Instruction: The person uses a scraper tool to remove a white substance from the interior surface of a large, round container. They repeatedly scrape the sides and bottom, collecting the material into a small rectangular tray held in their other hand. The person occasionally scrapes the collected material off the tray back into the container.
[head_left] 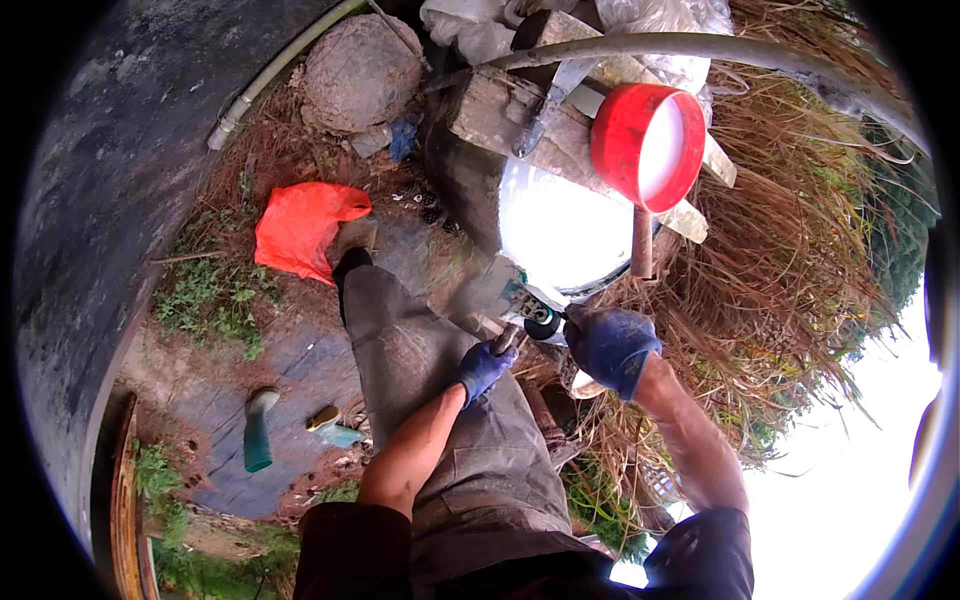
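Note:
My left hand (pixel 486 368), in a blue glove, is closed around a short greyish handle (pixel 506 338). My right hand (pixel 612 348), also gloved in blue, is closed at the rear of a teal-and-black power tool (pixel 524 306) that resembles an angle grinder. A grey blur at the tool's front hides its working end. I cannot tell whether the short handle joins the tool. Just beyond the tool lies a wide round vessel (pixel 560 225) with a glaring white inside. A red dipper (pixel 622 140) with a wooden handle (pixel 642 243) rests at its far right, white inside.
A grey-bladed hand tool (pixel 548 110) lies on rough wooden boards (pixel 495 112) across the vessel's far side. A red plastic bag (pixel 305 230) and two green boots (pixel 258 432) (pixel 335 428) are on the left ground. Dry grass (pixel 770 250) crowds the right; a dark wall (pixel 110 180) borders the left.

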